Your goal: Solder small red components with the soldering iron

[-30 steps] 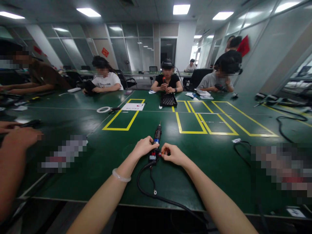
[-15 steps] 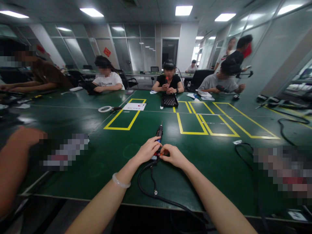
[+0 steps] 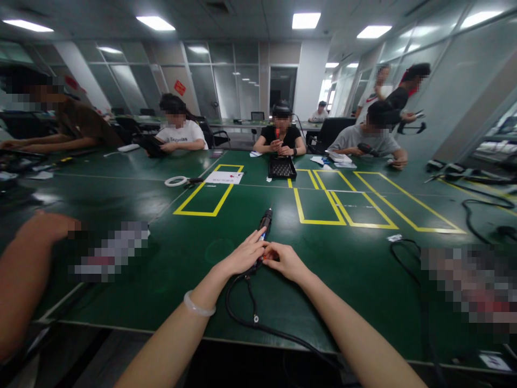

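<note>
Tool (image 3: 265,220), black-and-blue cylinder, lay under your half-spread left hand (image 3: 244,255), grip unclear; your right hand (image 3: 287,262) pinched small orange piece (image 3: 265,258).

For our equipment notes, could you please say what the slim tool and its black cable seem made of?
Slim tool: likely hard, slightly glossy plastic; its dark casing catches faint highlights, though part is hidden.
Black cable: probably rubber or soft plastic, smooth, fairly dull, judging by its even curve.

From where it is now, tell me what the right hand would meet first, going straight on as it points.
Probably the screwdriver, immediately ahead, with the left hand partly covering it; whether the right hand touches it is unclear.
</note>
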Demonstrator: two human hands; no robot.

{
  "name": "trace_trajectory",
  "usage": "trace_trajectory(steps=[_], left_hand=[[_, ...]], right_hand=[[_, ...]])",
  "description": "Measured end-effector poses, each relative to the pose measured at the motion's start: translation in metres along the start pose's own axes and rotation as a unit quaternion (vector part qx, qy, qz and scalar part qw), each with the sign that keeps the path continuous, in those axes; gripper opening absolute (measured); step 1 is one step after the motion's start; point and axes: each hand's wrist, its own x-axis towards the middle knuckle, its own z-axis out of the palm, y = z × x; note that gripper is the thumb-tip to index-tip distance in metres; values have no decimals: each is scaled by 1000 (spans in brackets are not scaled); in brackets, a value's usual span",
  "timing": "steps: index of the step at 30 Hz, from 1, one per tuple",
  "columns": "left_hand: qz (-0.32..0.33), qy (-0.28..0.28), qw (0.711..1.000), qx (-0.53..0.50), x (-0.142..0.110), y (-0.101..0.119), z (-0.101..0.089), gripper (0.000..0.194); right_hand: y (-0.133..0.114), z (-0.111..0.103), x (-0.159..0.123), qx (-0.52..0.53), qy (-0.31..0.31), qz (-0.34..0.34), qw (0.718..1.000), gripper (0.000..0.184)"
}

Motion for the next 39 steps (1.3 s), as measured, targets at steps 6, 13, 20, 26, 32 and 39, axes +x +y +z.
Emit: trace_trajectory(steps=[6,13,20,26,32,39], left_hand=[[-29,-1,999,-16,-1,-1,2,38],[-67,-22,997,-35,0,-2,1,50],[-50,-19,998,-40,0,-5,1,49],[-34,-22,998,-44,0,-5,-1,46],[-31,-17,998,-52,0,-9,0,46],[-41,-32,997,-57,0,-6,-2,48]], right_hand=[[-5,3,2,16,18,14,1000,15],[-3,3,2,7,19,24,1000,12],[-3,3,1,-15,22,1,1000,10],[-8,1,2,-73,29,-26,997,13],[-11,0,2,-100,34,-33,994,15],[-6,1,2,-74,21,-26,997,14]])
